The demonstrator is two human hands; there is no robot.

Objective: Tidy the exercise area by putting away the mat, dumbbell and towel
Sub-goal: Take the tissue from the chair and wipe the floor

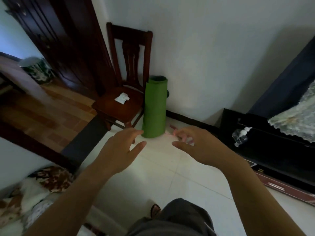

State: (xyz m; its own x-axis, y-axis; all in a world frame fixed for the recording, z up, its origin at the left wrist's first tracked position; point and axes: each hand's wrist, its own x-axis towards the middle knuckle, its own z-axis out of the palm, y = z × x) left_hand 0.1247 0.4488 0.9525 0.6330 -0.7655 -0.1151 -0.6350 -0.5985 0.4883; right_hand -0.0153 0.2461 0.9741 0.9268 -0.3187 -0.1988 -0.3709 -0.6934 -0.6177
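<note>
Mat put away, we judge.
The mat stands at twelve o'clock by the chair; left hand fingers released, right hand unclear (dumbbell, towel remain).

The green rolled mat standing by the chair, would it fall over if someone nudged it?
Probably: the mat stands on end, tall and narrow, so a nudge near the top likely tips it. Its hollow top suggests it is light and squashy. Once down, it may roll across the smooth floor tiles.
</note>
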